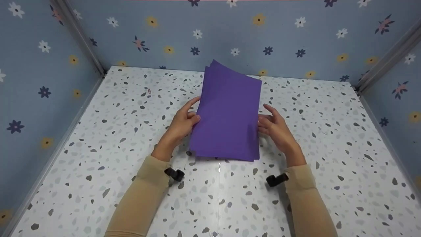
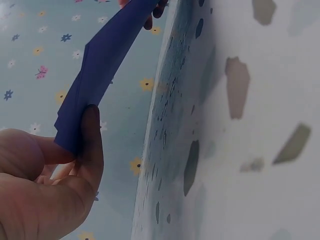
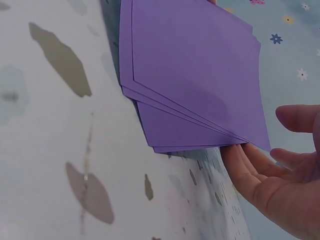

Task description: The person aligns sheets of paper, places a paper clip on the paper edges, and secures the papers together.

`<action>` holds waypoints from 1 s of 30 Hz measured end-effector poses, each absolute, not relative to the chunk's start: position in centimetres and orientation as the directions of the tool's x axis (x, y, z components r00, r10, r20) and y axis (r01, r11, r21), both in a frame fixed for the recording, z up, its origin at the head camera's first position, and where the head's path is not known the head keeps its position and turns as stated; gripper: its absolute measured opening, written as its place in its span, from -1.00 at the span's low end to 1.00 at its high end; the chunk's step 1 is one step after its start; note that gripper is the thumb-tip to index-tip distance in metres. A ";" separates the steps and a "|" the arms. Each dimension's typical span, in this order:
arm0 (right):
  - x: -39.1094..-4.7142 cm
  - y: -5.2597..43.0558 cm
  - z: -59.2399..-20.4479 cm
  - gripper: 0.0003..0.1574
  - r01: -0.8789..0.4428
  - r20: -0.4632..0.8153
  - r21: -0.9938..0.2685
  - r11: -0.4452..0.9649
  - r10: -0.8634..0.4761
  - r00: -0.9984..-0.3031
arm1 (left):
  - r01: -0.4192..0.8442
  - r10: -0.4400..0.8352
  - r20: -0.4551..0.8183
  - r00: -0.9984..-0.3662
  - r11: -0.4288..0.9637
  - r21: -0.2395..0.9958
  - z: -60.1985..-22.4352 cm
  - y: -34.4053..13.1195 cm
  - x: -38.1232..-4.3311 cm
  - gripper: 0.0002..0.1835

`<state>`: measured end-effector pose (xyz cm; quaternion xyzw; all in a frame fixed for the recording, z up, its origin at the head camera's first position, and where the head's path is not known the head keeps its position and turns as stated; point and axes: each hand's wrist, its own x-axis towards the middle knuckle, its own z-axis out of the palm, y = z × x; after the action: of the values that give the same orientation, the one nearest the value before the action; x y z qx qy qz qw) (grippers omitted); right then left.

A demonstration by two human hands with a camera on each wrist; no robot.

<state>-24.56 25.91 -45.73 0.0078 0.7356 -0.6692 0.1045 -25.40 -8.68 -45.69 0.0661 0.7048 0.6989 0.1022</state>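
Note:
A stack of purple paper sheets (image 1: 228,115) is held up, tilted, in the head view, with its edges slightly fanned. My left hand (image 1: 182,125) pinches the left edge, its thumb on the front face and fingers behind. In the left wrist view the stack (image 2: 95,75) shows nearly edge-on between thumb and fingers of the left hand (image 2: 55,195). At the opposite edge is my right hand (image 1: 276,128), index finger held off the paper. From the right wrist, the fingertips of the right hand (image 3: 285,185) meet the underside of the sheets (image 3: 195,65), with uneven lower corners.
A small reddish paper clip (image 1: 149,91) lies on the speckled white table (image 1: 115,158) at the back left. Flower-patterned walls (image 1: 230,39) enclose the table at the back and both sides. Black wrist cameras (image 1: 175,174) sit on the beige sleeves.

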 end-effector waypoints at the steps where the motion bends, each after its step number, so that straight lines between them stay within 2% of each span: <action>1: -24.6 25.9 -45.7 -0.13 0.148 -0.160 -0.984 0.100 -0.123 -0.979 | -0.044 0.237 -0.047 -0.970 0.015 0.999 -45.7 -8.7 -25.4 -0.27; 7: -24.4 26.0 -45.4 -0.14 0.110 -0.118 -0.990 0.085 -0.091 -0.989 | -0.014 0.237 -0.020 -0.971 0.027 1.000 -45.6 -8.7 -25.5 -0.28; 20: -24.4 26.1 -45.2 -0.17 -0.073 0.070 -0.996 0.049 -0.051 -0.996 | 0.066 0.234 0.071 -0.970 -0.029 0.997 -45.5 -8.4 -25.4 -0.27; 30: -24.4 26.1 -45.2 -0.20 -0.156 0.155 -0.987 0.048 -0.029 -0.988 | 0.130 0.245 0.126 -0.961 -0.002 0.992 -45.5 -8.2 -25.3 -0.29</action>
<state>-24.43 26.14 -45.22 -0.0640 0.7223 -0.6871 -0.0461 -25.30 -8.24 -45.46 0.1330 0.7052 0.6952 0.0414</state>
